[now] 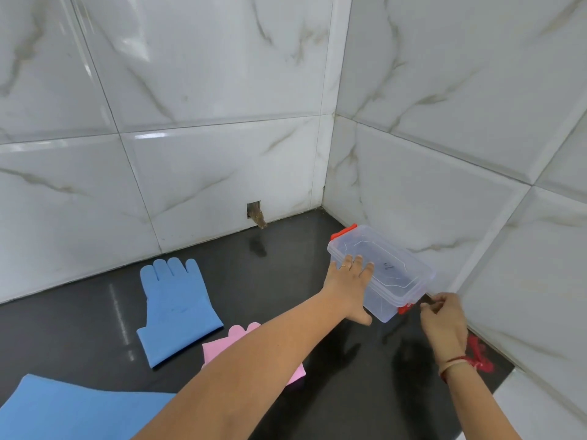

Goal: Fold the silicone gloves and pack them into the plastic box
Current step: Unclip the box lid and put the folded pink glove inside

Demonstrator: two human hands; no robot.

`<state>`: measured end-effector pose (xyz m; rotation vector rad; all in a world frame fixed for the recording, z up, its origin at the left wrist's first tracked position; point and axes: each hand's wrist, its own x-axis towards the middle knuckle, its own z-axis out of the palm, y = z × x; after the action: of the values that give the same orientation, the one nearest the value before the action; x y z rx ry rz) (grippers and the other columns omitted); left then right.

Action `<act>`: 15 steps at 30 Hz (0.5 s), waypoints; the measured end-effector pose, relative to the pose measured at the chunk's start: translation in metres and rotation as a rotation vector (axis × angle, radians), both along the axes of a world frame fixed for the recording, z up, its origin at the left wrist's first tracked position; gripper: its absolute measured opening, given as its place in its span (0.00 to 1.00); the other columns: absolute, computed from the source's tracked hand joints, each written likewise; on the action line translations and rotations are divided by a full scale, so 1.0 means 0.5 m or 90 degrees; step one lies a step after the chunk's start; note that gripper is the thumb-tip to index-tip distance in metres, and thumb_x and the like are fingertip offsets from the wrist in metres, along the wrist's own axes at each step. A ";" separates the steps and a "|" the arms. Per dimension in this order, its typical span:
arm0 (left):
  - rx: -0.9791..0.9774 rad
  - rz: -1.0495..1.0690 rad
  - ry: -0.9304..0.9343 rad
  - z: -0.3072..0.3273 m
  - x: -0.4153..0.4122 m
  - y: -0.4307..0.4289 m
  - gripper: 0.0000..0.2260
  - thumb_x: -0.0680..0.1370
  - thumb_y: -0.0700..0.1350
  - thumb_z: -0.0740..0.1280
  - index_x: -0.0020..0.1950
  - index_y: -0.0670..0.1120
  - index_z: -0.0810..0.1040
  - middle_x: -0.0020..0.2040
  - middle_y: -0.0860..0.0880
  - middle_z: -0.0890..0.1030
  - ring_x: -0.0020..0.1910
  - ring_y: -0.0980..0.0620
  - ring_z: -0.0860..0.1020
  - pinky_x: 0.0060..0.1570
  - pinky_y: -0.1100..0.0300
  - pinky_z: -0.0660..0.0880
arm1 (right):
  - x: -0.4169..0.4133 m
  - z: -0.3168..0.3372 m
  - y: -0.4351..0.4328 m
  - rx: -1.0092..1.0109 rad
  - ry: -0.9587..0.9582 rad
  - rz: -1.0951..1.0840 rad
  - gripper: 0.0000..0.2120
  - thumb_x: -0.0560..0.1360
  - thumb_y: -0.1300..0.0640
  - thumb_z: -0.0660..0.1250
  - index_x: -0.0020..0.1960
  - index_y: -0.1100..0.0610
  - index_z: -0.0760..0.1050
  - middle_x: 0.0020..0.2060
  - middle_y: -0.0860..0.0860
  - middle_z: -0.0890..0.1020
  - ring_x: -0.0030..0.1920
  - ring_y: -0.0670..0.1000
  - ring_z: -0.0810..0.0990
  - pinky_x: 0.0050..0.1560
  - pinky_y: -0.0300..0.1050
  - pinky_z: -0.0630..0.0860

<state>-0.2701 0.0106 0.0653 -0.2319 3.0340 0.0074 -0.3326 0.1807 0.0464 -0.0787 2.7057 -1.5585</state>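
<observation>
Opening the plastic box [386,274] looks to be the step in hand. It sits in the corner of the dark counter [286,249], lid on. Left hand [347,289] lies flat, fingers spread on the lid's near edge, thumb down the side wall, bracing rather than gripping. Right hand [443,315] has fingertips pinched just beside the near red latch [405,309]; actual contact cannot be told. Advice: keep the lid pinned, lift the latch outward, then the far latch [344,231]. Gloves unfolded: blue glove [178,309] flat, pink glove [222,347] partly under the forearm, a second blue piece [63,408] at the lower left.
</observation>
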 end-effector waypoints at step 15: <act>0.343 0.239 0.334 0.051 -0.085 -0.159 0.10 0.77 0.50 0.61 0.46 0.44 0.75 0.41 0.47 0.76 0.40 0.48 0.73 0.42 0.52 0.73 | -0.023 0.004 -0.150 0.559 0.307 0.306 0.29 0.74 0.34 0.53 0.68 0.50 0.64 0.68 0.52 0.71 0.67 0.56 0.70 0.69 0.56 0.65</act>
<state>-0.3124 -0.0691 0.0907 -0.8527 3.2546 1.0437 -0.3440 0.1055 0.0485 -1.0816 3.0846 -0.1795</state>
